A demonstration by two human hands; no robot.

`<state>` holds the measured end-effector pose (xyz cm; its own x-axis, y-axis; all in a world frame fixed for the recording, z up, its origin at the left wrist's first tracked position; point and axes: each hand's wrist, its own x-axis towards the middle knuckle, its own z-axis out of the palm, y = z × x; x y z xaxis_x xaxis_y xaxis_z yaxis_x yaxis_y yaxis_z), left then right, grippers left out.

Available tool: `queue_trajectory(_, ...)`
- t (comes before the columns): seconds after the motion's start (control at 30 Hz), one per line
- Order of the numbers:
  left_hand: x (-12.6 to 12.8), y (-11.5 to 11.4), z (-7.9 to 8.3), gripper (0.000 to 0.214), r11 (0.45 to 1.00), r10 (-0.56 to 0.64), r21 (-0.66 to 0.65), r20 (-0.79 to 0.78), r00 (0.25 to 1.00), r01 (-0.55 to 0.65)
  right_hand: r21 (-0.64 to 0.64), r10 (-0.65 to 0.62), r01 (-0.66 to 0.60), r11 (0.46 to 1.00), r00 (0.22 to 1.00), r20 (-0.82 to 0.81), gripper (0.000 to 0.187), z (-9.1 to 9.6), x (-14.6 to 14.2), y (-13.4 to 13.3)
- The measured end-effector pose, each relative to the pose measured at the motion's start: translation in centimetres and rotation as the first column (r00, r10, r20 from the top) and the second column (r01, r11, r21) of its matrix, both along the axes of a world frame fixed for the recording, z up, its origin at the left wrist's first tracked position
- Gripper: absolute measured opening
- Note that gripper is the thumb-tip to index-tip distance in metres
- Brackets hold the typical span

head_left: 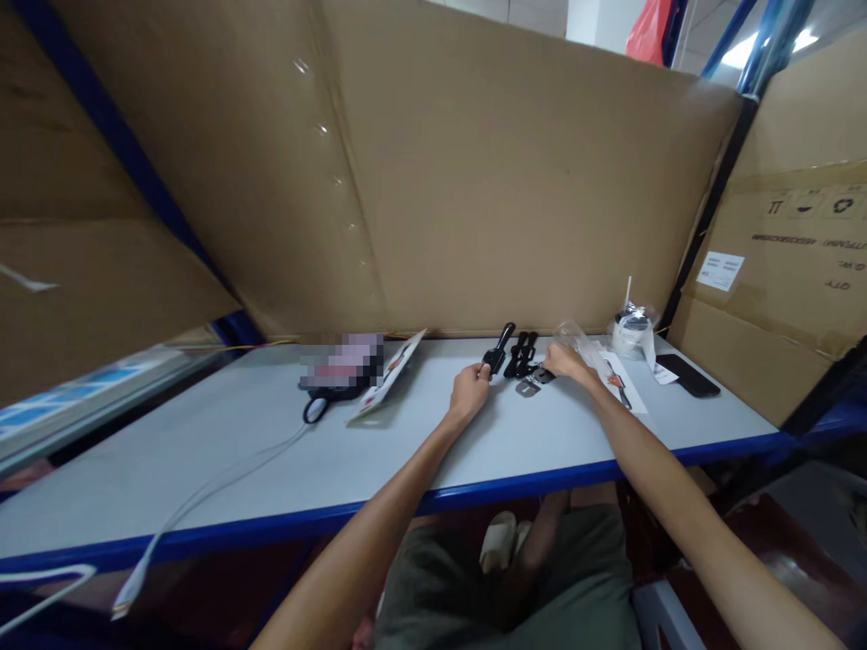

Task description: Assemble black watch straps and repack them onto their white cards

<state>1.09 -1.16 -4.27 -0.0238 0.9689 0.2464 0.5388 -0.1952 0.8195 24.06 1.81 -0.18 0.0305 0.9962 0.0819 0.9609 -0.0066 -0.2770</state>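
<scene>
Pinched between the fingers of my left hand (pixel 472 390) is a black tool (pixel 499 352) with a rounded handle and a wide flat head. It points up and to the right, just above or on the table. To its right lie several slim black parts (pixel 521 354), side by side. My right hand (pixel 567 361) is closed over the table, fingertips down beside a dark grey flat piece (pixel 543 376). Whatever those fingers grip is hidden. A lighter grey metal plate (pixel 527 387) with a cutout lies in front.
A printed card (pixel 627 388) and clear plastic wrapping (pixel 574 336) are right of my right hand, then a wrapped white container (pixel 632 332) and a black phone (pixel 689 375). Leftward stand a tilted printed card (pixel 389 379), a blurred item (pixel 342 366) and a white cable (pixel 237 471). Cardboard walls (pixel 515 181) enclose the table.
</scene>
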Motion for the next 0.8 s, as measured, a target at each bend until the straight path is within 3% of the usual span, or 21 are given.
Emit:
queue_trajectory(0.1, 0.2, -0.3, 0.1, 0.032, 0.999, -0.044, 0.012, 0.096, 0.994, 0.044, 0.132, 0.01, 0.011, 0.991, 0.988, -0.155, 0.014, 0.7, -0.3, 0.1)
queue_trajectory(0.17, 0.5, -0.5, 0.2, 0.032, 0.994, -0.1, -0.022, 0.23, 0.968, 0.108, 0.172, 0.088, -0.023, 0.985, 0.92, -0.383, 0.014, 1.0, -1.0, 0.0)
queue_trajectory(0.27, 0.8, -0.9, 0.3, 0.032, 0.964, -0.187, -0.092, 0.439, 0.879, 0.251, 0.046, 0.177, -0.212, 0.976, 0.657, -0.733, 0.011, 0.9, -2.6, -0.7)
queue_trajectory(0.33, 0.9, -1.0, 0.4, 0.032, 0.941, -0.219, -0.111, 0.519, 0.827, 0.318, -0.018, 0.172, -0.346, 0.938, 0.507, -0.844, 0.009, 0.7, -3.6, -1.2)
queue_trajectory(0.47, 0.9, -1.2, 0.5, 0.032, 0.931, -0.226, -0.111, 0.571, 0.789, 0.347, -0.012, 0.172, -0.462, 0.887, 0.355, -0.919, 0.009, 0.3, -4.6, -1.9)
queue_trajectory(0.57, 0.9, -1.3, 0.7, 0.03, 0.93, -0.22, -0.118, 0.579, 0.785, 0.348, -0.013, 0.151, -0.47, 0.882, 0.31, -0.938, 0.012, 0.2, -4.6, -2.0)
queue_trajectory(0.8, 1.2, -1.6, 1.1, 0.026, 0.939, -0.151, -0.153, 0.622, 0.769, 0.309, -0.005, 0.158, -0.435, 0.9, 0.337, -0.928, 0.011, -0.1, -5.1, -2.0)
